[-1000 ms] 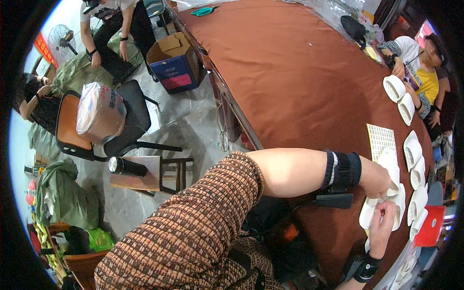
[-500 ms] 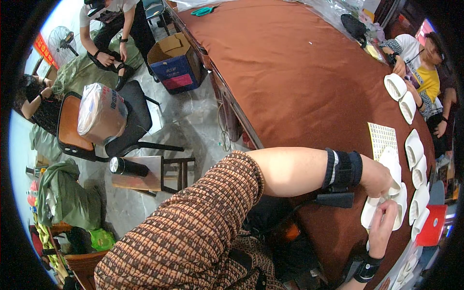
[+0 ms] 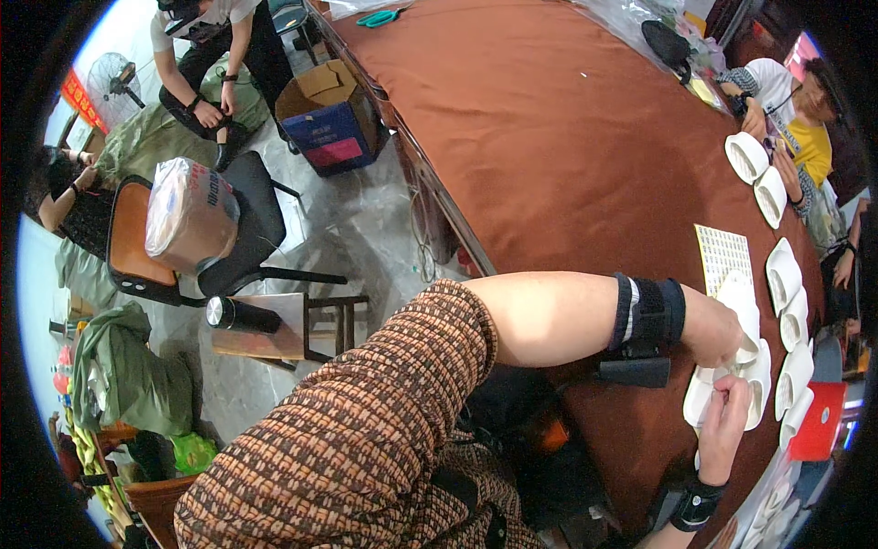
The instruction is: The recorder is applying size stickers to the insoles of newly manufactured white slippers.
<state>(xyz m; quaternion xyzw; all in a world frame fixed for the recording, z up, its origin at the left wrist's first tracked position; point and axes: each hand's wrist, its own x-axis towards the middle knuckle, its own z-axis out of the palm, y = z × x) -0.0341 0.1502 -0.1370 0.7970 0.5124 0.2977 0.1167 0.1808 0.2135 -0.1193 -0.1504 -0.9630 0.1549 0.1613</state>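
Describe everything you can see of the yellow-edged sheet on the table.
The sheet is thin, pale yellow and white, paper-like, with rows of small dark marks in a grid. It lies flat on the brown cloth, beyond the left hand. A white slipper hides its near end; no hand visibly touches it.

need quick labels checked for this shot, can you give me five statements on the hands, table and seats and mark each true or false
1. The left hand and right hand are both at white slippers. True.
2. A printed sheet lies on the tablecloth. True.
3. The tablecloth is bright blue. False: it is brown.
4. A wrapped package sits on a chair. True.
5. The black bottle stands upright on the floor. False: it lies on a stool.
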